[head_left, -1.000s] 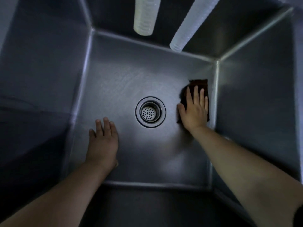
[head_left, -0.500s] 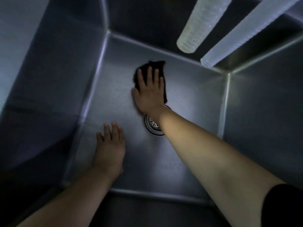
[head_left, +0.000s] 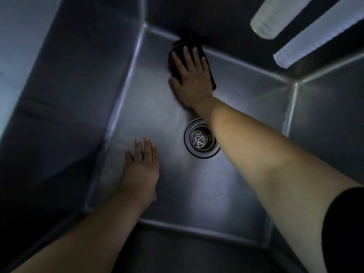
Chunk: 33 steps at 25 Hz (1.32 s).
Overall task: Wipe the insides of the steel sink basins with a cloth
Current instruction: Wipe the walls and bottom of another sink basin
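mostly hidden under the right hand point(head_left: 192, 75): the dark cloth point(head_left: 176, 56) (far edge lost in shadow); two hoses point(head_left: 275, 14) cut off above it.

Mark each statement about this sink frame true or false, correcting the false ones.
1. The right hand presses a dark cloth flat on the basin floor by the far wall. True.
2. The left hand holds a second cloth. False: it rests flat and bare on the sink floor.
3. The cloth covers the drain. False: the drain's strainer is uncovered, nearer than the cloth.
4. Two pale ribbed hoses hang at upper right. True.
5. The right forearm passes beside the drain. True.
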Tool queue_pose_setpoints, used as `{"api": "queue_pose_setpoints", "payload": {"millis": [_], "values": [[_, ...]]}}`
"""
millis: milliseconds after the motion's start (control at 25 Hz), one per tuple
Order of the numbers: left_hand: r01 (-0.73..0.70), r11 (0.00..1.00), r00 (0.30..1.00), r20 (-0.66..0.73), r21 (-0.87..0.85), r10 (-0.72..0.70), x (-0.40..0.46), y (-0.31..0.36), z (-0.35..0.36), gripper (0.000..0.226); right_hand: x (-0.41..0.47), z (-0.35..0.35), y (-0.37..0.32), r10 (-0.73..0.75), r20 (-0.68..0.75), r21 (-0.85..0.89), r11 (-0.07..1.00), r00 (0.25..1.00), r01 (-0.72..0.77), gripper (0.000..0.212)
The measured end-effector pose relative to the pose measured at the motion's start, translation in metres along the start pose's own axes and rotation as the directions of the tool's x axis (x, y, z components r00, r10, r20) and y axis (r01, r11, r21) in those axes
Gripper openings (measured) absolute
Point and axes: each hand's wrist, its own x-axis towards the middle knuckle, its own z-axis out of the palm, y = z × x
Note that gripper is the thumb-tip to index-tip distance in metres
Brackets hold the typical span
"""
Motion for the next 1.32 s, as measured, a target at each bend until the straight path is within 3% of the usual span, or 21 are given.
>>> {"api": "queue_pose_setpoints", "payload": {"millis": [280,520,760,1000,1120,1320], "values": [[0.006,1.000,1.000,0.005,-0.006,-0.006,0.001,0.001,0.000,0.121,-0.057,-0.005,0.101,0.342,-0.046,0.005,0.940,0.939,-0.342,0.067],[0.021,1.000,1.000,0.011,0.001,-0.021,-0.001,0.003,-0.004,0.117,-0.099,-0.007,0.150,0.666,-0.019,0.077,0.745,0.746,-0.663,0.066],[0.026,1.000,1.000,0.004,0.015,-0.026,0.000,0.005,-0.003,0.107,-0.169,0.001,0.128,0.678,0.003,0.075,0.732,0.735,-0.677,0.070],[0.028,1.000,1.000,0.007,0.009,-0.028,-0.001,0.004,-0.004,0.108,-0.302,0.022,0.045,0.690,0.160,0.034,0.711,0.706,-0.702,0.077],[0.027,1.000,1.000,-0.015,0.013,-0.026,-0.001,0.004,-0.003,0.110,-0.308,0.019,0.040,0.684,0.211,-0.001,0.714,0.698,-0.700,0.081],[0.031,0.999,1.000,0.000,0.033,-0.031,0.001,0.006,-0.001,0.125,-0.228,0.000,0.106,0.532,0.150,-0.095,0.847,0.834,-0.523,0.075]]}}
